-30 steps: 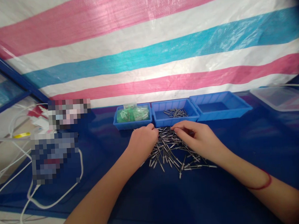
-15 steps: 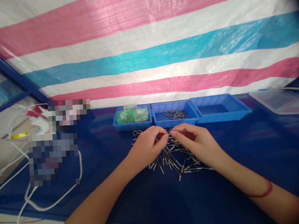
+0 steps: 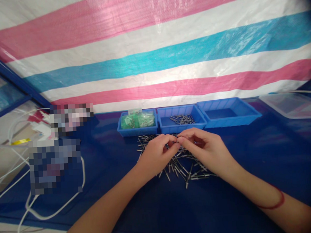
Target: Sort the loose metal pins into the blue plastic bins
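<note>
A loose pile of metal blind rivets [image 3: 177,165] lies on the blue table under my two hands. Above it, my left hand [image 3: 157,153] is closed in a pinch, thumb against forefinger. My right hand [image 3: 205,145] pinches too, its fingertips meeting those of the left. Between the fingertips a blind rivet is held, mostly hidden by the fingers. Just beyond the hands, a blue bin [image 3: 162,121] contains some rivets of the same kind.
Left of that bin, another blue bin [image 3: 119,127] holds green and clear bags. A third blue bin [image 3: 245,113] stands to the right, with a clear plastic lid [image 3: 287,106] beyond. White cables [image 3: 84,169] trail at the left. A striped sheet [image 3: 152,64] hangs behind.
My left hand has moved slightly right and down, so its fingertips now meet those of my right hand. The right hand has barely moved; bins and pile look the same.
</note>
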Available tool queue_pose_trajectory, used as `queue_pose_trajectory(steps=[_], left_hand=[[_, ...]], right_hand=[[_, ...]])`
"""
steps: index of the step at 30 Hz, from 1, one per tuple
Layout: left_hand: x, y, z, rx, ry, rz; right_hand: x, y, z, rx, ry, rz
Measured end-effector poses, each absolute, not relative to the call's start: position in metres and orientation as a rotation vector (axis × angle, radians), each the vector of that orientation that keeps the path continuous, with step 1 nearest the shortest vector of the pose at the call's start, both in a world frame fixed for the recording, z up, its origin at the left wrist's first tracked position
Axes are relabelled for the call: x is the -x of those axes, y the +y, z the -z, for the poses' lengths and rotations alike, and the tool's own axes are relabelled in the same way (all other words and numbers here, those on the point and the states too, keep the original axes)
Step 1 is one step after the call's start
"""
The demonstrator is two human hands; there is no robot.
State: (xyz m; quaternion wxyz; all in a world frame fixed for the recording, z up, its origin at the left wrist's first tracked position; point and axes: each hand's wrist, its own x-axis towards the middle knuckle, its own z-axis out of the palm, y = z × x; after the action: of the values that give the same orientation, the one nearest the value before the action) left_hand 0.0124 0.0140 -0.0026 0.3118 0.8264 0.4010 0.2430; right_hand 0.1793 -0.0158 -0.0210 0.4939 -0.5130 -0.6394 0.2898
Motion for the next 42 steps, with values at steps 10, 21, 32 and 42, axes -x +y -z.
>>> queue_pose_trajectory(steps=[10,21,32,42], left_hand=[[-0.01,0.016,0.003,-2.128,1.044,-0.657],[-0.003,0.019,-0.008,-2.045,1.129,-0.765],[0.005,0.026,0.0,-2.31,1.231,-0.649],[0.013,0.036,0.004,-2.571,1.319,-0.479]], right_hand=[[-0.182,-0.017,0.013,1.17,-1.636,-0.707],[-0.185,-0.014,0.015,1.234,-1.813,-0.515],[-0.21,0.028,0.014,1.534,-1.362,-0.409],[-0.206,0.006,0.016,1.526,-1.51,-0.549]])
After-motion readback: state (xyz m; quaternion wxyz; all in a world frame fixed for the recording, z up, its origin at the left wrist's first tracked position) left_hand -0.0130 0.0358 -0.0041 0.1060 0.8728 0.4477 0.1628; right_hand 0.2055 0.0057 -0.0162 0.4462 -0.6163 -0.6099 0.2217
